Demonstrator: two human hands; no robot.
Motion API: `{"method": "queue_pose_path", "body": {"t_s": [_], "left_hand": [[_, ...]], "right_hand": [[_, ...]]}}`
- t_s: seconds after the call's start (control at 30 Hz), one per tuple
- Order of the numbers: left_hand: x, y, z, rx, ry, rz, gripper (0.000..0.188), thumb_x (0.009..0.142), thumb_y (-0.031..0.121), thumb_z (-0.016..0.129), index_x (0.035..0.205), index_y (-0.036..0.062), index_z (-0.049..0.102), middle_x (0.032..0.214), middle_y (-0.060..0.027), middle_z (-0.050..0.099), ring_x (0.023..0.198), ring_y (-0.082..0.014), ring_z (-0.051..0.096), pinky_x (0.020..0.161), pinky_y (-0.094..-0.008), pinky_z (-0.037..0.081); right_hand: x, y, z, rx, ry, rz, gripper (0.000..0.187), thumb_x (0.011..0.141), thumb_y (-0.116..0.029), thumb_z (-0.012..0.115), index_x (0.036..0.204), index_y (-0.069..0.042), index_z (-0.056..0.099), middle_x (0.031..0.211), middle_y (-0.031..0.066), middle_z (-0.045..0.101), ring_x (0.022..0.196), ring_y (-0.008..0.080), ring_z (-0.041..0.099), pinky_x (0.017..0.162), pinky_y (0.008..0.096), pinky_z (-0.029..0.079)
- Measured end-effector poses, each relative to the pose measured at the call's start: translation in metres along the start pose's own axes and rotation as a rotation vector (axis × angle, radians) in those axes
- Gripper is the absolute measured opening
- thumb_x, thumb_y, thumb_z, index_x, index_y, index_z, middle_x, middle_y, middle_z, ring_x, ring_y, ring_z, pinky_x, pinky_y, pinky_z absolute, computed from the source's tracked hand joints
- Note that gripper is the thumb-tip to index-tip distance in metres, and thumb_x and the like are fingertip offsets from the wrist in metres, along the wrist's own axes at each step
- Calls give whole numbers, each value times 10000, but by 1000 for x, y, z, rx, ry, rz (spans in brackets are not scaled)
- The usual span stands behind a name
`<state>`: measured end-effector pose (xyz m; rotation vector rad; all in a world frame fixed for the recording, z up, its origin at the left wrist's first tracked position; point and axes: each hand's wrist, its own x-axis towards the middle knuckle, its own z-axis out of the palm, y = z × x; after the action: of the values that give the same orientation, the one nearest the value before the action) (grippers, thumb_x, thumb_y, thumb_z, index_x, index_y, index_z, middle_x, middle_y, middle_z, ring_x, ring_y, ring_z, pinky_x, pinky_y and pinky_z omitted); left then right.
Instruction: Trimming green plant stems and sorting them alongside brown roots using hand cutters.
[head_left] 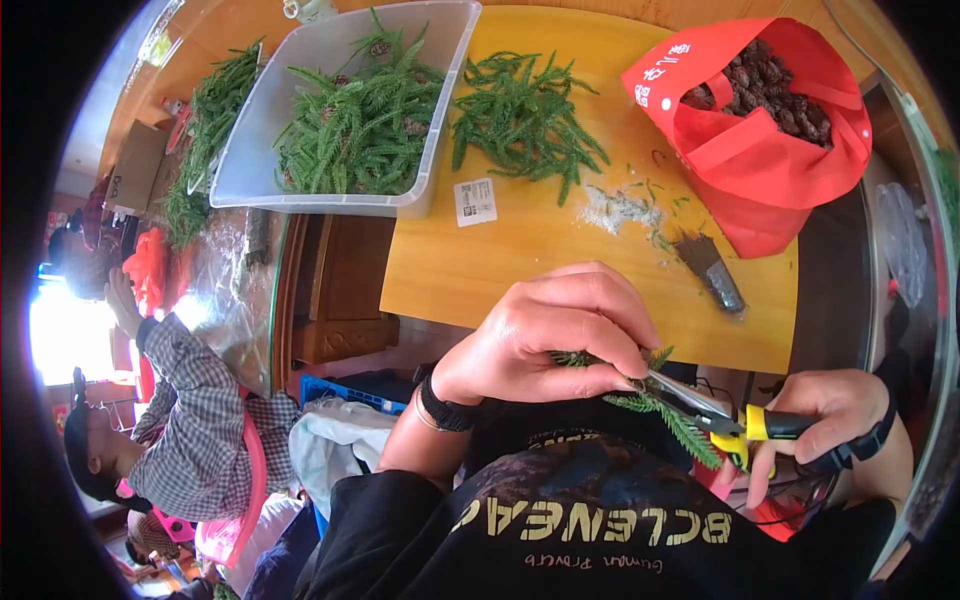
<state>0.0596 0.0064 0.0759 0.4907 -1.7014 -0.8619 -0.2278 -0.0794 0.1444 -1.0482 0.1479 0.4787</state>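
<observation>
Just in front of my chest, my left hand [560, 335] pinches a green pine sprig [685, 435] between thumb and fingers. Part of the sprig is hidden behind those fingers, while its needled tip hangs down to the right. My right hand [835, 415] grips a pair of pliers [762, 424] with yellow and black handles. The metal jaws reach leftward to the sprig, close to my left fingertips. I cannot tell whether the jaws touch the stem or are closed on it.
On the yellow table [440, 275] lie loose sprigs [525, 115], a white label [475, 202], white flakes [620, 208] and a bundle of thin brown sticks [710, 270]. A clear bin [250, 160] holds more sprigs; a red bag [770, 190] holds pine cones. Another person [190, 390] is at left.
</observation>
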Motion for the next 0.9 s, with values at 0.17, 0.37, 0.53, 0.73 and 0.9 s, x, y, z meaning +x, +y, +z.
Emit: {"method": "queue_pose_path", "body": {"t_s": [0.17, 0.37, 0.53, 0.73, 0.9], "left_hand": [[2, -1, 1, -147, 32, 28, 89, 749, 74, 708, 784, 10, 658, 868, -135, 626, 799, -277, 594, 702, -369, 486], [-13, -14, 2, -187, 246, -176, 140, 760, 124, 703, 773, 15, 616, 835, -137, 607, 788, -245, 583, 704, -349, 466], [-10, -9, 10, -155, 318, -317, 123, 750, 98, 690, 797, 17, 610, 861, -126, 600, 822, -206, 573, 754, -320, 450], [-10, -7, 13, -83, 370, -384, 89, 738, 57, 663, 791, 19, 603, 845, -104, 588, 831, -192, 569, 772, -301, 437], [-11, -7, 14, -70, 358, -397, 90, 728, 45, 664, 791, 18, 605, 843, -101, 589, 826, -193, 568, 768, -302, 438]], "right_hand": [[6, 26, 6, 255, -88, -118, 347, 917, -218, 471, 1010, 72, 636, 1096, 176, 616, 1059, 280, 544, 863, 303, 408], [6, -15, 16, -665, 548, -266, 181, 702, -193, 685, 743, -18, 661, 775, 104, 642, 889, 309, 608, 777, 370, 469], [17, -14, 16, -1438, 1045, -272, 256, 573, -142, 759, 744, -8, 625, 869, 110, 610, 961, 351, 562, 780, 413, 475], [26, -11, 15, -1571, 1024, -268, 261, 561, -119, 774, 676, 4, 575, 863, 110, 610, 997, 328, 555, 796, 400, 476], [25, -11, 13, -1647, 1017, -270, 255, 557, -111, 771, 679, 2, 578, 818, 100, 603, 960, 315, 561, 763, 382, 484]]}}
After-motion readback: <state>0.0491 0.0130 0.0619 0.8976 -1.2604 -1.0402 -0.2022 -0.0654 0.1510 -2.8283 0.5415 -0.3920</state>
